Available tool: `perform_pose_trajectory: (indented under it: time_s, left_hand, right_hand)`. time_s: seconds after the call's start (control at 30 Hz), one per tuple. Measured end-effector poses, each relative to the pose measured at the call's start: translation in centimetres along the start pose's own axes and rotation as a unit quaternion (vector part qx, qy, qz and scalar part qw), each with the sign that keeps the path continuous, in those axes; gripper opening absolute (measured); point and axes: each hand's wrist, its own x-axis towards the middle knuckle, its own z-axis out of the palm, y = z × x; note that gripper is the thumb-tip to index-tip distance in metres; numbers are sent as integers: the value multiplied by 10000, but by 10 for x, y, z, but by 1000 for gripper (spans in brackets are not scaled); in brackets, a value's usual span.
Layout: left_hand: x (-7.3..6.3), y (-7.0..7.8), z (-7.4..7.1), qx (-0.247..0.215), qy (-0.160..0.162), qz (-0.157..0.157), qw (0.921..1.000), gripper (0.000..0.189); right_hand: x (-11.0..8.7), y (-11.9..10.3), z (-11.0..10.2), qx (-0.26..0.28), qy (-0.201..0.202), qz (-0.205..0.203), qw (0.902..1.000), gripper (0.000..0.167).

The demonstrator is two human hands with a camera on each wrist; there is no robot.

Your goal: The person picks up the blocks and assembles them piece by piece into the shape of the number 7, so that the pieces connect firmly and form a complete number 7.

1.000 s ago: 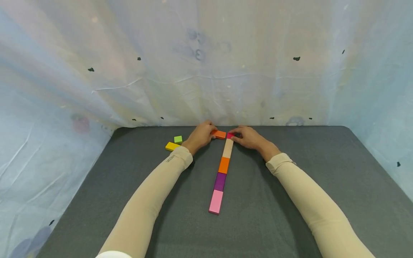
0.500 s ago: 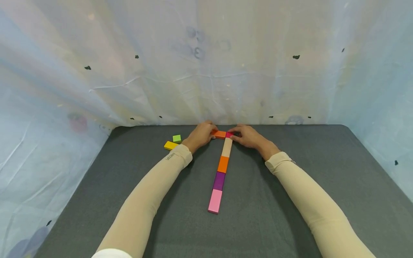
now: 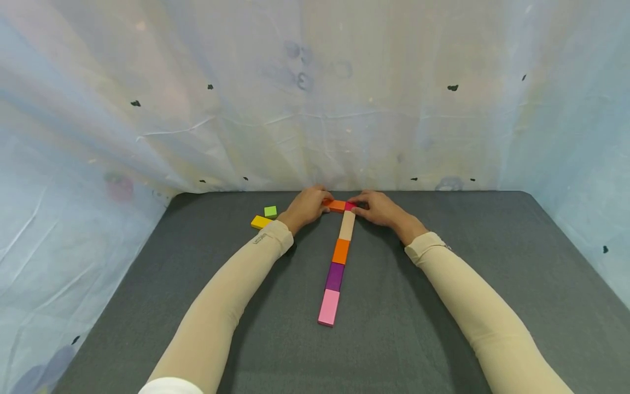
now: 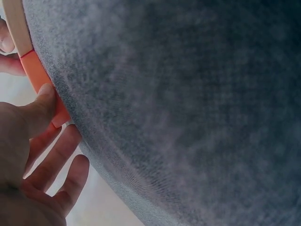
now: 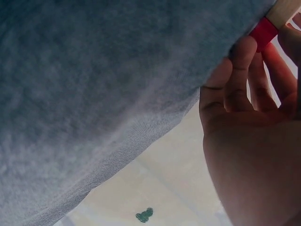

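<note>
At the far edge, my left hand pinches an orange block between thumb and fingers; in the left wrist view the thumb lies on the block's face. My right hand grips a small red block, partly covered by its fingers. The orange block's right end touches the red one. From the red block a row runs toward me, end to end: a beige block, a second orange block, a purple block and a pink block.
A green block and a yellow block lie left of my left hand, the yellow partly behind the wrist. The dark grey table ends just beyond both hands, where a pale hanging sheet rises.
The orange block in my left hand has closed a narrow gap and now touches the red block. Both hands have otherwise stayed nearly still. The head view has shifted slightly.
</note>
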Motion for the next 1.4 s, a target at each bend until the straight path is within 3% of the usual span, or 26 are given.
perform_pose_trajectory:
  time_s: [0.27, 0.67, 1.07, 1.4]
  left_hand:
    - [1, 0, 2, 243, 118, 27, 9996, 30]
    - [-1, -2, 1, -8, 251, -139, 9996, 31]
    - [-1, -4, 1, -22, 56, -222, 9997, 34]
    - [-14, -22, -3, -269, 192, -41, 9994, 35]
  right_hand:
    - [-1, 2, 3, -67, 207, -96, 9997, 37]
    - [-1, 2, 2, -49, 177, -132, 9997, 38]
    - [-1, 2, 3, 35, 136, -139, 9998, 38]
    - [-2, 3, 5, 56, 109, -65, 9999, 38]
